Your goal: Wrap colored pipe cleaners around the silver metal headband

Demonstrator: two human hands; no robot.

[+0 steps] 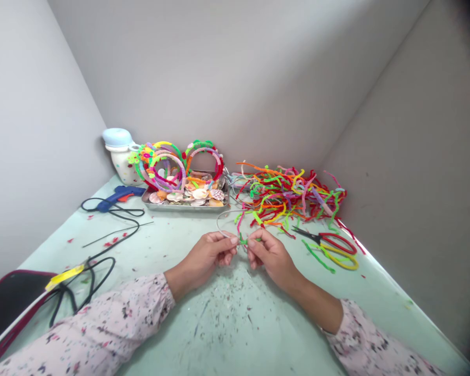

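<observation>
My left hand (209,254) and my right hand (269,256) meet over the middle of the table, fingertips close together. Both are closed in a pinch. Between them a short green pipe cleaner (243,241) is wound at a thin grey headband hoop (220,217), whose curve rises behind the left fingers. The left thumb and forefinger grip at the hoop, and the right ones pinch the green pipe cleaner. A pink pipe cleaner strand (239,221) stands up just behind the fingertips. The fingers partly hide where the pieces join.
Behind are a metal tray (188,208) of shells, decorated headbands (166,172) and a pipe cleaner heap (293,196). Scissors (337,248) lie right. A blue glue gun (119,197), black cable (105,253), white jar (123,162) and dark red-edged case (11,297) occupy the left.
</observation>
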